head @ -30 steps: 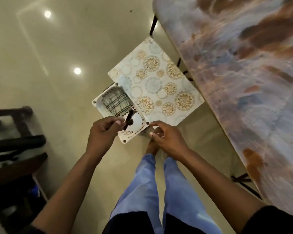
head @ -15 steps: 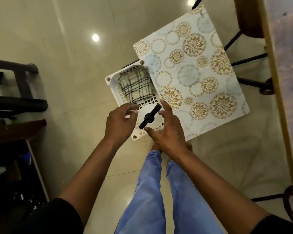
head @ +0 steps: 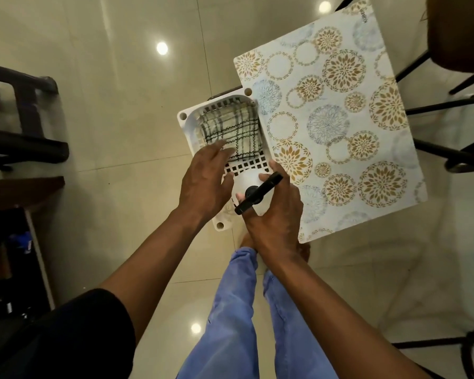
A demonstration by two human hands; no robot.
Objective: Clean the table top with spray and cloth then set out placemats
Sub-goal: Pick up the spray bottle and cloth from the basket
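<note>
Over the basket [head: 185,124], right hand [head: 275,214] gripped spray bottle [head: 253,192] to lift it; left hand [head: 203,184], fingers relaxed, reached for cloth [head: 230,129]

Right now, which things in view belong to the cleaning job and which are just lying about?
Job:
spray bottle, gripped by right hand
checked cloth in white basket, left hand reaching over it
placemats

Lying about:
dark chairs
stool legs

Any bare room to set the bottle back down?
Crowded in the white basket: checked cloth fills its far end, both hands and the spray bottle the near end. Free: the floral placemats right of the basket, and bare floor tiles on its left.
</note>
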